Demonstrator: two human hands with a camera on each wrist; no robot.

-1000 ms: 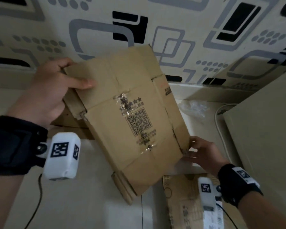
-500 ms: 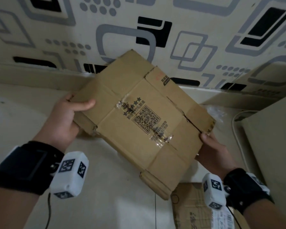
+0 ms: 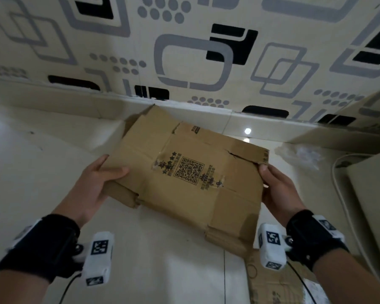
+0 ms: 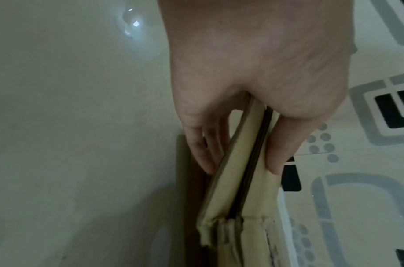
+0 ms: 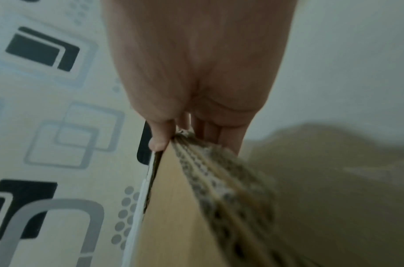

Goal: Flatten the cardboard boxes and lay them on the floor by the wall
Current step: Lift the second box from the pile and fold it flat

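A flattened brown cardboard box [image 3: 189, 172] with a printed QR code hangs low over the pale floor, its far corner close to the skirting board. My left hand [image 3: 97, 183] grips its left edge, thumb on top and fingers under. In the left wrist view the folded layers [image 4: 242, 171] sit pinched between thumb and fingers. My right hand [image 3: 276, 185] pinches the right edge at a torn corner. The right wrist view shows the corrugated edge [image 5: 219, 171] held between thumb and fingers. Another flattened box [image 3: 270, 281] lies on the floor at the bottom right.
The patterned wall [image 3: 195, 51] with a pale skirting board [image 3: 75, 102] runs across the back. A beige cabinet side [image 3: 373, 205] stands at the right, with a white cable [image 3: 338, 194] and crumpled clear plastic [image 3: 298, 154] beside it. Tiled floor [image 3: 31, 161] spreads to the left.
Both hands have lowered the flattened box from in front of the wall toward the floor and turned it closer to level. The view has tipped down.
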